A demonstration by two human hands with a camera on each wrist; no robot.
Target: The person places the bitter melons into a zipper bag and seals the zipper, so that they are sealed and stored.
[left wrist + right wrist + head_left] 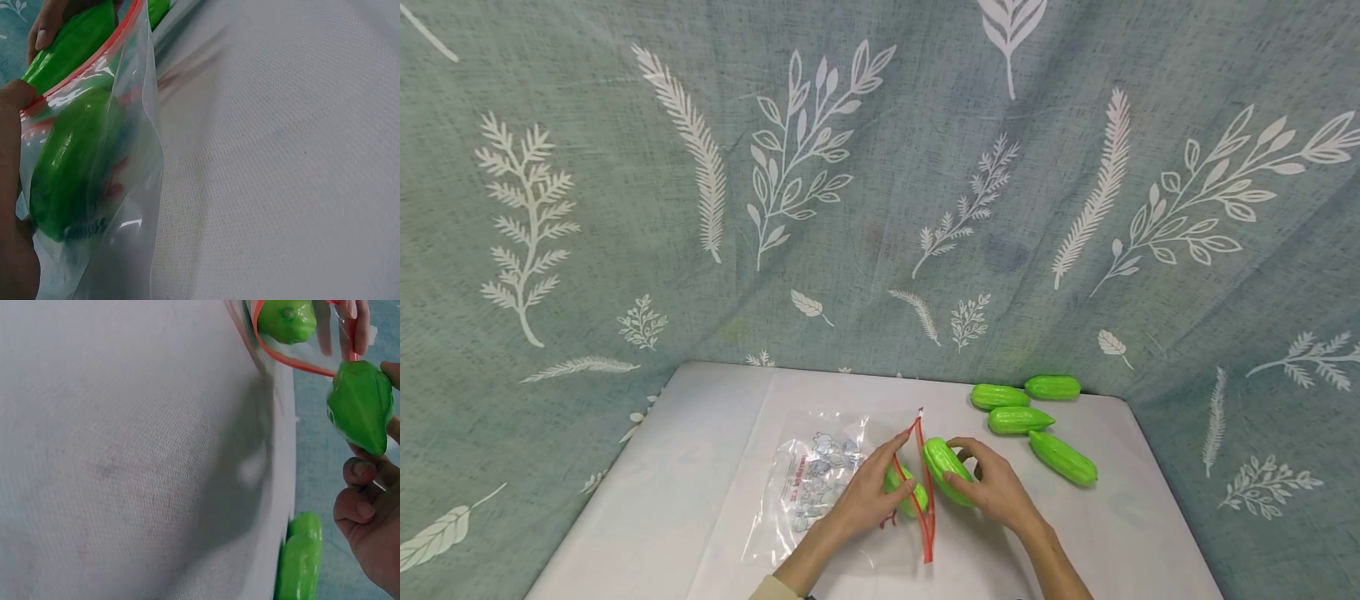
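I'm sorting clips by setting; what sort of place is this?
Probably a small staged workspace; the wider room is hidden. Leaf-patterned fabric hangs behind and beside a white-topped table bearing several green gourd-like items.

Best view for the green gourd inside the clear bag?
Left wrist: the bagged gourd is large there, nearly whole through the clear bag. Head shows it small, partly behind the left hand and red strip. Right wrist shows only one end, cut off by the frame's top.

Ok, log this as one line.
left hand: holds clear bag; right hand: grips green gourd beside bag; in bag: one gourd; on table: four gourds
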